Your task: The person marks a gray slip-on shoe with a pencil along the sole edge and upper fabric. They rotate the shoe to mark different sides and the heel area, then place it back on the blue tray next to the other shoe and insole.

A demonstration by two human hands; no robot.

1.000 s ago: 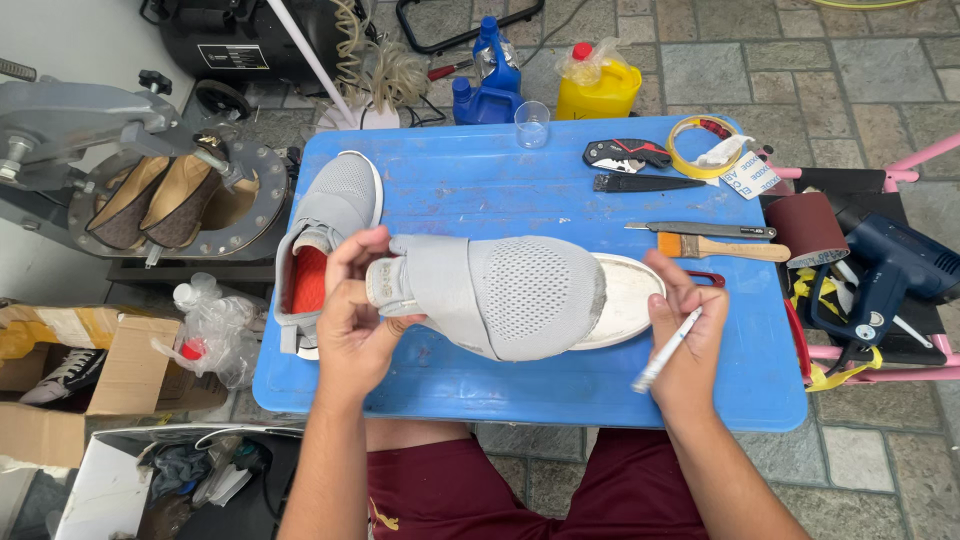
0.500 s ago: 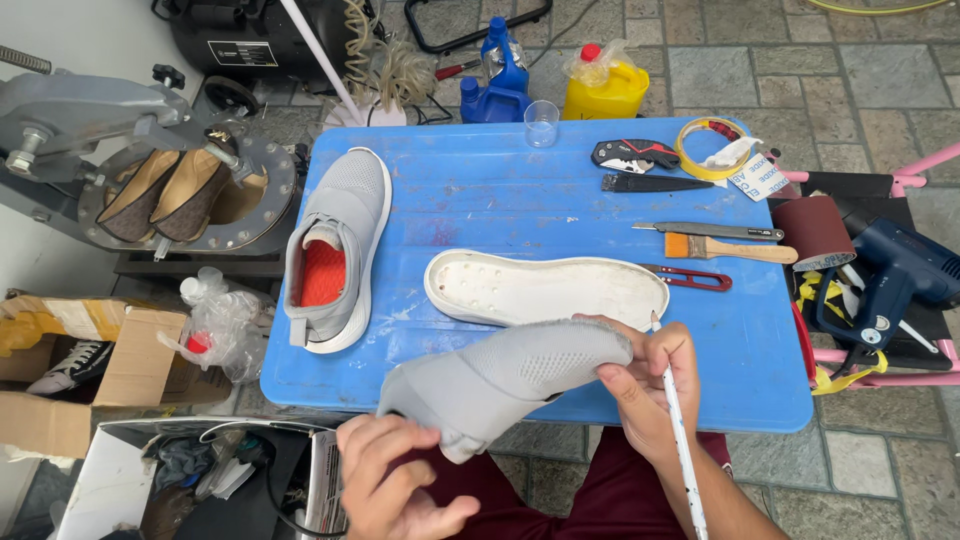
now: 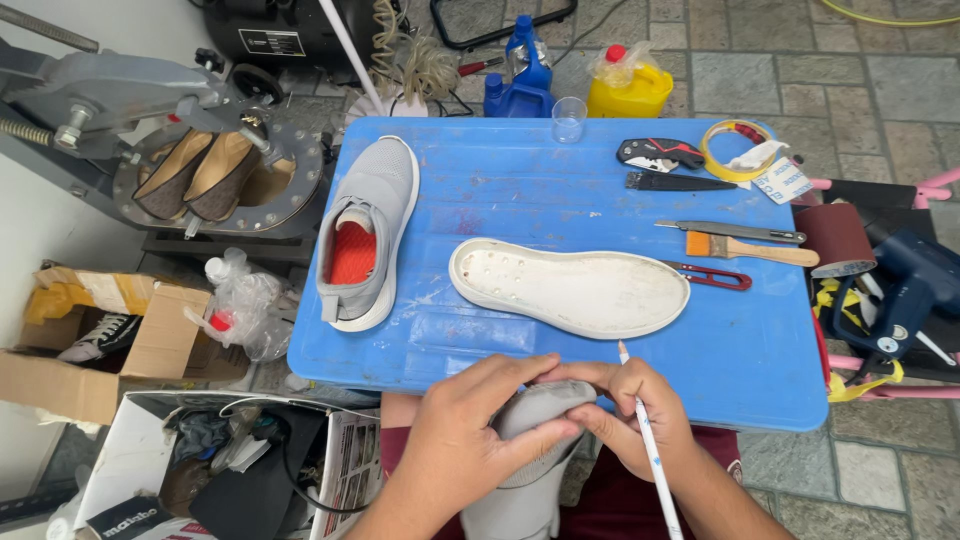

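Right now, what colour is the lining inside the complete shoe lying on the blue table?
Red-orange, inside the grey shoe; the head view looks straight down into its opening.

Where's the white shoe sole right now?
The white sole lies alone in the middle of the blue table, right of the grey shoe and just left of the red-handled tool.

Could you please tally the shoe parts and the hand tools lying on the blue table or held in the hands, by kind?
Whole shoes: 1
Loose soles: 1
Shoe uppers, in both hands: 1
Brushes: 1
Pens, in right hand: 1
Total: 5
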